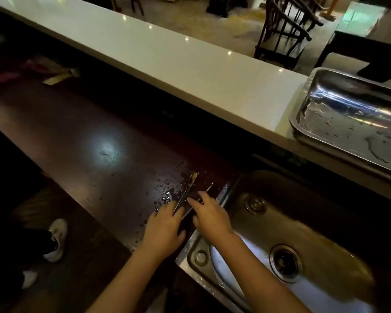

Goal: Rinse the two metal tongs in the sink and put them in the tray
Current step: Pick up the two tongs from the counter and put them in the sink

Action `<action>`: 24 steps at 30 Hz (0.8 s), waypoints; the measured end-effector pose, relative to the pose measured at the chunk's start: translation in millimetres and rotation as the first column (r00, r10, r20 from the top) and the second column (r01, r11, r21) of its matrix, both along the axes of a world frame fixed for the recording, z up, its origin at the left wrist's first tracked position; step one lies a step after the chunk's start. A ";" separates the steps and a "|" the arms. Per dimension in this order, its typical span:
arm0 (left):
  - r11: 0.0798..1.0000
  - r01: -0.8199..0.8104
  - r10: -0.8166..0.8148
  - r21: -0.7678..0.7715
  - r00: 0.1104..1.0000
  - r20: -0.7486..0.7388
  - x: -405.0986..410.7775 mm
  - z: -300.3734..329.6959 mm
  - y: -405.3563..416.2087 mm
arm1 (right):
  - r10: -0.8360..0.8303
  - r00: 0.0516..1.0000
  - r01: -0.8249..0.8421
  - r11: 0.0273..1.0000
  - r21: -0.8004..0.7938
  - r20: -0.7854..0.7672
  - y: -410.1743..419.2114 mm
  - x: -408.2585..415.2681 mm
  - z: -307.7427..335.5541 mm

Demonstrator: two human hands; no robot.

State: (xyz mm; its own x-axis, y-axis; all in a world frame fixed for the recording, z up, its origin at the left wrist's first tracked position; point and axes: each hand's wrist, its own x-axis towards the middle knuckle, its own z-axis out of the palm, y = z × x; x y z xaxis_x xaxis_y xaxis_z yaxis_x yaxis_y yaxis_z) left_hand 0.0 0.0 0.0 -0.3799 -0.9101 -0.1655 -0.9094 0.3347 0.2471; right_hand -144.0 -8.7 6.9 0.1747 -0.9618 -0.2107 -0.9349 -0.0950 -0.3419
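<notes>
Two metal tongs lie on the wet dark counter just left of the sink [215, 288]. My left hand [165, 229] is closed around the near end of the left tongs [186, 190], whose tip points away from me. My right hand [209, 216] rests on the second tongs [209, 188], fingers curled over its near end; how firmly it grips is unclear. The steel sink has a drain [284, 263] and looks wet. A steel tray [303, 123] stands on the raised white ledge at the far right, wet and with nothing in it.
A long white ledge [167, 62] runs behind the dark counter [88, 132]. Water drops lie on the counter near the tongs. A cloth and paper [54, 75] sit at the far left. My shoes [57, 240] show below the counter edge. Chairs stand beyond the ledge.
</notes>
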 end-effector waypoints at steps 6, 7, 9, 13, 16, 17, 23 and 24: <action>0.994 0.006 -0.013 0.110 0.998 0.062 5.3 -20.8 -13.0 | 0.075 0.992 -0.066 0.994 0.088 -0.103 -9.6 7.8 -18.7; 0.993 0.007 -0.013 0.117 0.999 0.053 7.2 -23.1 -15.0 | 0.086 0.990 -0.076 0.992 0.097 -0.113 -11.2 7.7 -21.1; 0.992 0.022 -0.026 0.127 0.999 0.029 9.5 -25.9 -19.3 | 0.097 0.989 -0.086 0.991 0.103 -0.112 -13.8 7.6 -23.2; 0.981 0.040 -0.021 0.188 0.995 -0.102 9.4 -30.3 -27.1 | 0.073 0.994 -0.068 0.995 0.074 -0.077 -19.5 8.3 -27.0; 0.981 0.034 0.003 0.189 0.981 -0.193 8.9 -29.9 -31.7 | -0.009 0.998 0.009 1.000 -0.007 0.060 -17.7 5.6 -26.4; 0.981 0.025 0.020 0.190 0.973 -0.232 7.9 -27.6 -33.1 | -0.067 0.984 0.078 0.995 -0.061 0.164 -15.3 3.7 -25.0; 0.990 0.053 0.012 0.129 0.891 -0.454 -15.2 -9.0 -34.6 | -0.496 0.430 0.731 0.681 0.031 0.754 9.0 -6.0 -7.8; 0.991 0.077 -0.017 0.107 0.880 -0.475 -21.6 -7.0 -32.9 | -0.546 0.324 0.756 0.640 0.136 0.773 11.8 -10.6 -4.8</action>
